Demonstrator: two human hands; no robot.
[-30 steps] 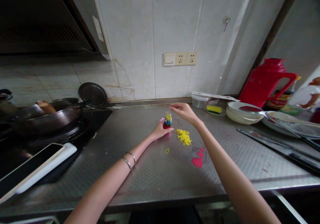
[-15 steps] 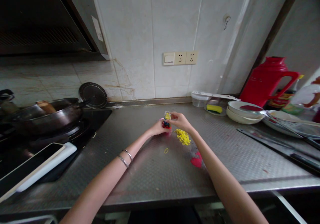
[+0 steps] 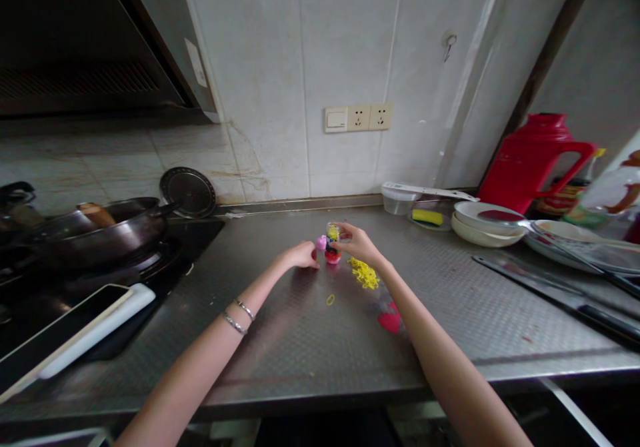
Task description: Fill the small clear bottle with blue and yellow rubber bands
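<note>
A small clear bottle (image 3: pixel 332 244) with yellow, blue and red bands inside stands on the steel counter (image 3: pixel 310 340). My right hand (image 3: pixel 356 242) grips it from the right. My left hand (image 3: pixel 299 255) sits just left of it, fingertips on a small pink cap (image 3: pixel 321 242) beside the bottle. A heap of yellow rubber bands (image 3: pixel 365 273) lies to the right of the bottle, and one loose yellow band (image 3: pixel 330 299) lies nearer to me. A red patch (image 3: pixel 389 318), what it is I cannot tell, shows by my right forearm.
A wok (image 3: pixel 95 224) sits on the stove at left, with a phone on a white board (image 3: pixel 75 337) in front. Bowls and plates (image 3: pixel 487 224), a red jug (image 3: pixel 533 160) and a long knife (image 3: pixel 560 294) crowd the right side. A wall socket (image 3: pixel 357 118) is behind.
My right hand came down from above and took hold of the bottle. My left hand let go of the bottle's base and shifted left to the pink cap.
</note>
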